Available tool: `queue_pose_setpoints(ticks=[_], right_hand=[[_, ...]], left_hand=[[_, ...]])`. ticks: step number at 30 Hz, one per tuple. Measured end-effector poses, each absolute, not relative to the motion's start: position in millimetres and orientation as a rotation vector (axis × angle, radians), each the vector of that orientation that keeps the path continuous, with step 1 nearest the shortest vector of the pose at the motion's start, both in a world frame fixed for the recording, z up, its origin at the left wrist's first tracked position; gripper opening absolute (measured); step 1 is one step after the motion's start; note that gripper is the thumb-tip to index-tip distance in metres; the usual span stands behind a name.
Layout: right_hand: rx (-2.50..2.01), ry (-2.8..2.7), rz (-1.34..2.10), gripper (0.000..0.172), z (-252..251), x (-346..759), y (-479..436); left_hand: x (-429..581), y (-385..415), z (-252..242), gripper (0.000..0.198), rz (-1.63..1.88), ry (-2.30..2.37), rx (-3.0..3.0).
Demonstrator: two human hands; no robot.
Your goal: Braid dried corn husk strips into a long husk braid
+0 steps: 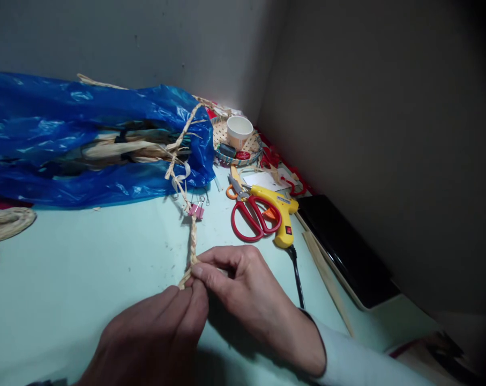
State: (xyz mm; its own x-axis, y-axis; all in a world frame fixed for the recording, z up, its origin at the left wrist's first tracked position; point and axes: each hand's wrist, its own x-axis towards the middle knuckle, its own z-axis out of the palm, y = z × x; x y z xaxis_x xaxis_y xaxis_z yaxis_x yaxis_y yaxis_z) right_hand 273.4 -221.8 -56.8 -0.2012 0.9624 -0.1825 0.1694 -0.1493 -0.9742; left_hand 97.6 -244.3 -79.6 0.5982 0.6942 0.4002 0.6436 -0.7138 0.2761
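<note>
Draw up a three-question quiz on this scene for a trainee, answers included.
1. True or false: the right hand pinches the braid on the near side of the clip, beside the left hand.
2. Which colour is that clip? A) blue B) pink C) green
3. Fill in: in this view, the red-handled scissors overlap the yellow ____.

Key: 1. True. 2. B. 3. Glue gun.
</note>
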Motion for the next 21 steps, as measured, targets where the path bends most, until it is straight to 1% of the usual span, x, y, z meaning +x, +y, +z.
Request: queue_pose_setpoints(ticks=[3, 5, 7, 8, 10, 13, 16, 21], right_hand=[[-1.335, -1.338, 1.433, 0.02, -57, 274, -222], [-1.316, -1.303, 1.469, 0.021, -54, 275, -222], [-1.301, -1.293, 1.5, 0.024, -50, 277, -223], [-1.286, -1.299, 1.515, 0.024, -49, 278, -223], [-1.245, -1.319, 1.537, 0.025, -48, 279, -223], [-1.242, -1.416, 1.491, 0.025, -51, 280, -224], [-1.266, -1.53, 1.43, 0.027, -52, 282, -225], [-1.351, -1.693, 1.316, 0.028, -44, 285, -228]], left_hand=[[101, -237, -65, 0.03, 0.698, 1.226, 2.624], [103, -226, -52, 0.032, 0.771, 1.269, 2.32], [105, -212, -43, 0.019, 0.738, 1.39, 1.962], [105, -206, -41, 0.016, 0.675, 1.387, 1.789], [105, -198, -41, 0.025, 0.523, 1.253, 1.496], [107, -197, -46, 0.025, 0.426, 1.077, 1.147], [110, -203, -48, 0.024, 0.465, 1.089, 0.987], [111, -203, -48, 0.026, 0.448, 1.132, 0.985]])
